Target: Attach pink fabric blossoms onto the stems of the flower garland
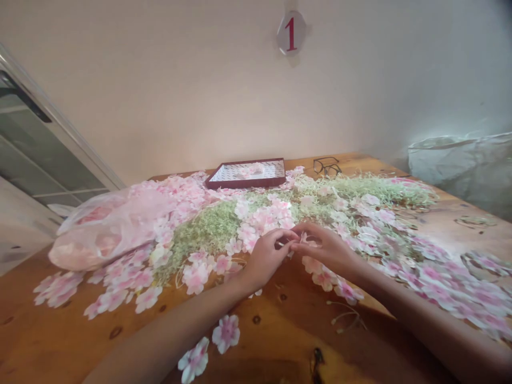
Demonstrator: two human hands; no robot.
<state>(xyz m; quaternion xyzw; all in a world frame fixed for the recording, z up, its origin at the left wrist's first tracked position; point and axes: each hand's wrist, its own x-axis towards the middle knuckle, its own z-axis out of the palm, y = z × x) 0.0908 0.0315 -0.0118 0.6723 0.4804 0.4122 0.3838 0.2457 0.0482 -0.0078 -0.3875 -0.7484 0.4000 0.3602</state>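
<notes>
My left hand is closed, thumb and forefinger pinched, its tips meeting the other hand's at the middle of the table. Whatever sits in that pinch is too small to make out. Fingers curled, my right hand holds a pale pink artificial flower, partly hidden by the fingers. Just beyond both hands lies a cluster of pink and white artificial flowers. A heap of thin light-green artificial stems is left of them. Two loose pink flowers, one nearer me, lie below my left forearm.
A dark-red-rimmed tray with a few petals stands at the back, near eyeglasses. A translucent bag of pink flowers lies left. More flowers and green stems spread right. A white sack stands beyond the wooden table.
</notes>
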